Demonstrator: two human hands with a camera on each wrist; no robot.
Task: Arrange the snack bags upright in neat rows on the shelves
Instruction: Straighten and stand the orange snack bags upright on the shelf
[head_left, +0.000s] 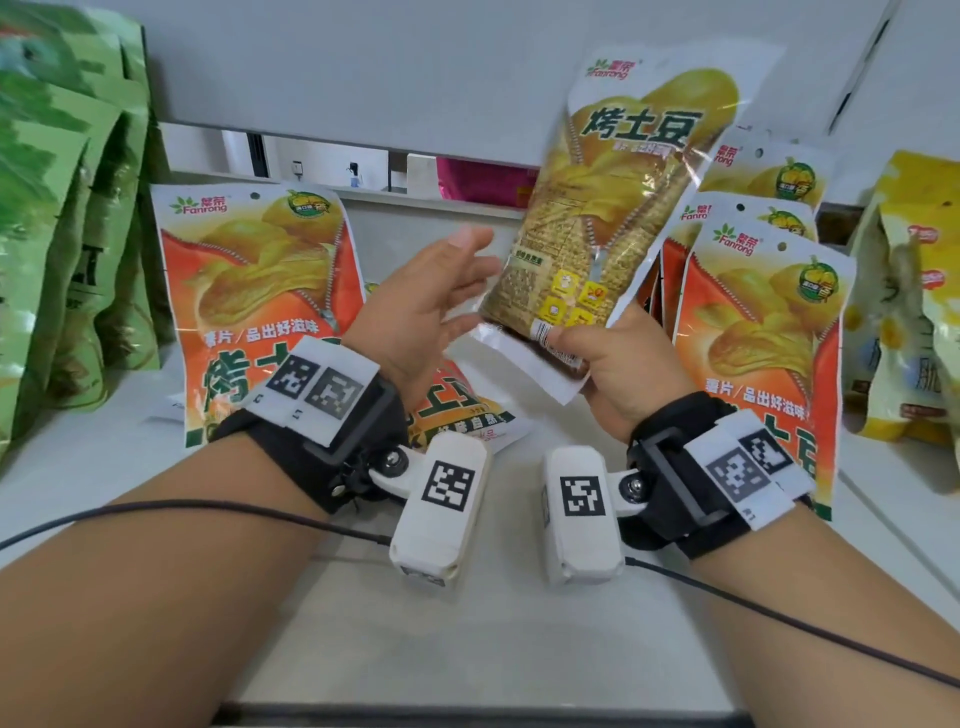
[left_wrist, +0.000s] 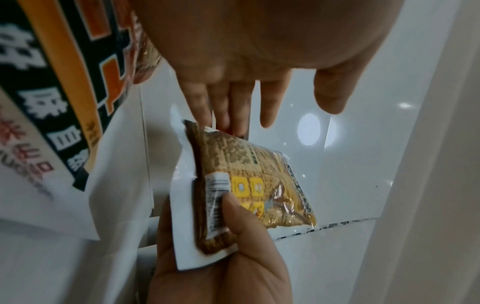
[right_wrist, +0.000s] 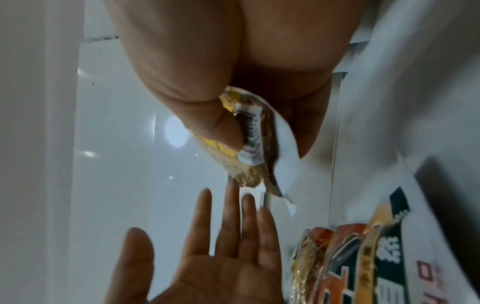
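Observation:
My right hand pinches the bottom corner of a yellow potato chip bag and holds it upright above the white shelf, its back side toward me. In the right wrist view the thumb presses on the barcode of that bag. My left hand is spread flat just left of the bag, fingers straight; whether they touch it I cannot tell. In the left wrist view the left fingers reach toward the bag. An orange chip bag stands at the left. Another lies flat under my hands.
Several orange bags stand in a row at the right, with yellow bags beyond them. Green bags stand at the far left. Cables run from both wrists across the shelf front.

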